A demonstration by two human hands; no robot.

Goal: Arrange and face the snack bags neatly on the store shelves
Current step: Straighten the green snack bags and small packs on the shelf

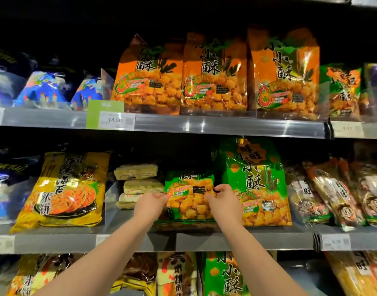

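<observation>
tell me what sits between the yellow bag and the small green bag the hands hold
A clear shelf divider, then a stack of pale packs left of the small green bag, in the head view.

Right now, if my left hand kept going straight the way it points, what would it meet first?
The small green snack bag, whose left edge your left hand pinches. Past it probably the taller green bag, though depth is unclear.

A small bag (188, 195), green with orange puffs pictured, sits low on the shelf (236, 240), front outward, its side edges pinched by the left hand (150, 202) and right hand (225, 202). At its 3 o'clock, just beside it, a tall bag (256, 182) of the same green stands upright. At 12 o'clock, above, three orange bags (213, 75) stand side by side.
</observation>
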